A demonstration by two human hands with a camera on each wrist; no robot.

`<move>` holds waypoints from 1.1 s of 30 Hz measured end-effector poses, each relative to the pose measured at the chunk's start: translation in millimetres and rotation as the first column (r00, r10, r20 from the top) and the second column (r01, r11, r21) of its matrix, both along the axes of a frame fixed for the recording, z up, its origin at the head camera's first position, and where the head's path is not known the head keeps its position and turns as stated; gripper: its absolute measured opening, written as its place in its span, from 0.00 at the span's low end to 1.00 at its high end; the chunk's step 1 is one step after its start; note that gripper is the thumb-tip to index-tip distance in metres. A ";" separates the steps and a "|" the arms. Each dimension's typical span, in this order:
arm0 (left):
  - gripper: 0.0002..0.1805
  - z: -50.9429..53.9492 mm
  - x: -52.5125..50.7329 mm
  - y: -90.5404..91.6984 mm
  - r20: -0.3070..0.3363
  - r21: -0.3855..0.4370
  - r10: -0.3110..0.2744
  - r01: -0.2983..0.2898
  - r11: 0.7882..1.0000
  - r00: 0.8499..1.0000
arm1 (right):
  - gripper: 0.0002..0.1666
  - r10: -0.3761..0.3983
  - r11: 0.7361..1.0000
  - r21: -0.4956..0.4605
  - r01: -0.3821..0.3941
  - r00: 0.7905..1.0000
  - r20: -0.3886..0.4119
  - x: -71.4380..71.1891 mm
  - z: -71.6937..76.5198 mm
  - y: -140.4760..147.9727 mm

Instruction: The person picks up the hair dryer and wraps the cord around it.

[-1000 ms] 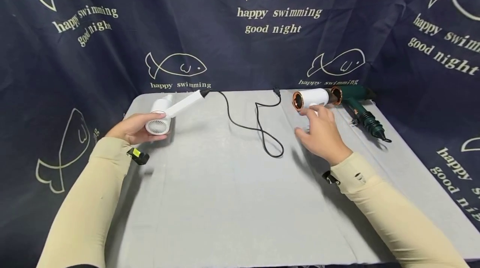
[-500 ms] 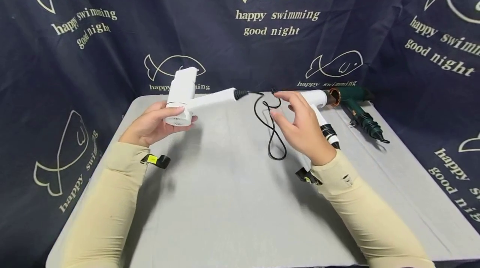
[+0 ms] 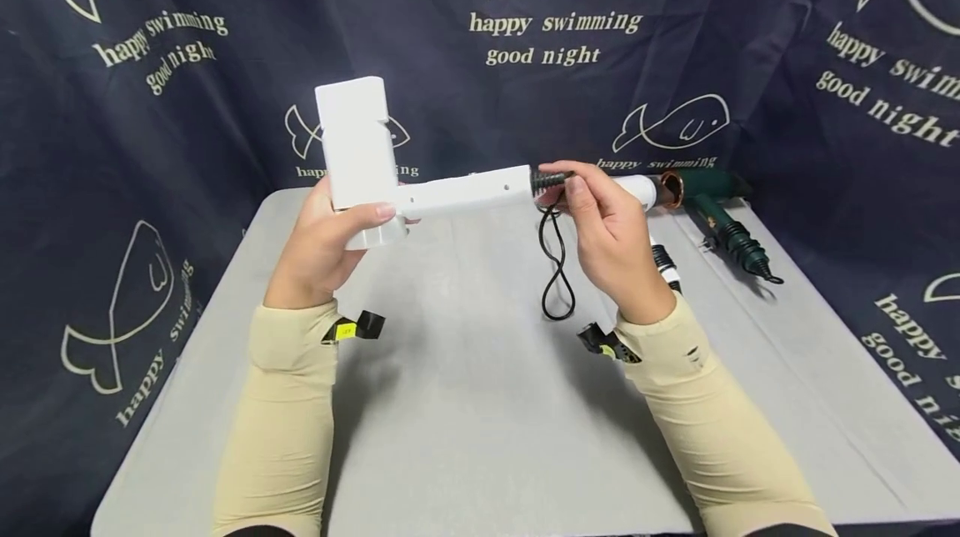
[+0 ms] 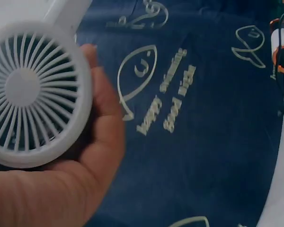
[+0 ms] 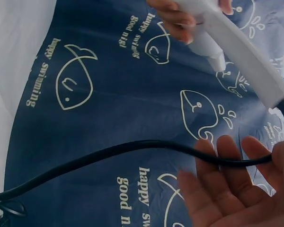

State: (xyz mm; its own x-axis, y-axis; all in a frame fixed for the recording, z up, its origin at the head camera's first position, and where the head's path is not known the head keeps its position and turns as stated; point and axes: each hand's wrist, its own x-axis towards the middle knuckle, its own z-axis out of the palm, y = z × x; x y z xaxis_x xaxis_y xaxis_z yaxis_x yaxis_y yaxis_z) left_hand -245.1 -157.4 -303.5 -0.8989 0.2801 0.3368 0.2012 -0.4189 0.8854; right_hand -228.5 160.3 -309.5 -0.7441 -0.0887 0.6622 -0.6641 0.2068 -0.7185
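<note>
A white hair dryer (image 3: 358, 145) is held up off the table, its nozzle pointing up and its handle stretching right. My left hand (image 3: 311, 245) grips the barrel's rear end, thumb across the near side. In the left wrist view, the round slotted air intake (image 4: 23, 87) faces the camera, with fingers wrapped behind it. My right hand (image 3: 618, 245) pinches the dryer's black cord (image 5: 151, 144) close to the ribbed sleeve (image 3: 547, 180) at the handle's end. The right wrist view shows that cord running across the fingers, with the thumb partly out of frame.
Behind my right hand lies a second white hair dryer (image 3: 637, 190), partly hidden. A dark green hair dryer (image 3: 708, 188) lies beside it at the back right, its cord wound up. The grey table (image 3: 480, 404) ends at a dark blue fish-print curtain (image 3: 480, 120).
My left hand has lifted the white hair dryer from the table's left and brought it right, nozzle turned up. My right hand has moved left from the second dryer to the cord.
</note>
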 end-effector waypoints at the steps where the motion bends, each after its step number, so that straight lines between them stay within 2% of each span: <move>1: 0.28 2.6 4.5 4.6 -0.020 0.015 0.026 -0.026 1.000 0.999 | 0.20 0.009 1.000 -0.027 -0.009 1.000 0.016 0.4 0.7 -0.4; 4: 0.32 9.3 16.4 20.2 -0.070 0.051 0.139 -0.136 0.989 0.988 | 0.21 0.034 0.995 -0.095 -0.027 0.997 0.075 0.5 0.1 -2.8; 6: 0.36 12.7 23.0 29.7 -0.106 0.056 0.225 -0.220 0.974 0.969 | 0.20 0.036 0.994 -0.104 -0.024 0.993 0.112 1.2 -1.9 -5.9; 8: 0.38 15.4 27.9 37.2 -0.150 0.038 0.307 -0.305 0.952 0.940 | 0.19 -0.001 0.999 -0.046 0.007 0.990 0.142 2.2 -4.8 -10.0; 11: 0.41 15.9 32.9 45.0 -0.226 -0.044 0.425 -0.445 0.895 0.877 | 0.15 -0.089 0.991 0.110 0.072 0.982 0.167 5.1 -8.6 -16.3; 13: 0.42 15.4 35.1 48.9 -0.266 -0.089 0.477 -0.514 0.853 0.838 | 0.12 -0.164 0.962 0.245 0.120 0.973 0.165 7.1 -9.9 -18.9; 15: 0.42 15.1 37.1 52.5 -0.301 -0.112 0.511 -0.561 0.820 0.805 | 0.12 -0.199 0.927 0.352 0.132 0.966 0.163 9.8 -10.5 -20.6; 19: 0.40 20.3 43.1 58.6 -0.386 -0.116 0.522 -0.601 0.790 0.761 | 0.19 -0.217 0.837 0.534 0.120 0.969 0.122 17.1 -11.0 -23.0; 20: 0.39 22.3 45.1 59.2 -0.410 -0.128 0.516 -0.608 0.783 0.752 | 0.19 -0.206 0.818 0.564 0.113 0.973 0.104 19.3 -11.0 -23.9; 22: 0.39 25.3 48.4 58.8 -0.453 -0.179 0.505 -0.630 0.756 0.735 | 0.16 -0.178 0.789 0.604 0.108 0.982 0.057 23.3 -10.6 -25.4; 24: 0.39 28.1 50.5 56.1 -0.477 -0.244 0.493 -0.648 0.721 0.728 | 0.11 -0.142 0.770 0.629 0.111 0.990 -0.001 26.6 -9.6 -26.4; 27: 0.39 27.9 47.5 48.0 -0.483 -0.314 0.484 -0.660 0.682 0.730 | 0.12 -0.095 0.768 0.628 0.124 0.992 -0.079 31.1 -7.0 -26.5; 30: 0.39 24.1 40.1 37.3 -0.464 -0.333 0.485 -0.653 0.680 0.741 | 0.14 -0.058 0.782 0.609 0.133 0.988 -0.142 34.4 -4.1 -25.3; 33: 0.39 20.3 33.7 26.9 -0.449 -0.353 0.481 -0.644 0.679 0.753 | 0.10 -0.016 0.806 0.579 0.125 0.982 -0.189 36.5 -2.7 -22.7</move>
State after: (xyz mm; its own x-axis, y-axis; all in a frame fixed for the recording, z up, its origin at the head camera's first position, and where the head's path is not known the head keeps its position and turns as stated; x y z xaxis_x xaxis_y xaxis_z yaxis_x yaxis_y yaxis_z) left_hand -211.4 -130.6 -283.3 -0.8119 -0.0548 0.5812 0.5409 0.3040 0.7842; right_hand -191.9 137.5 -312.2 -0.6466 -0.4519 0.6145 -0.7292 0.6027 -0.3240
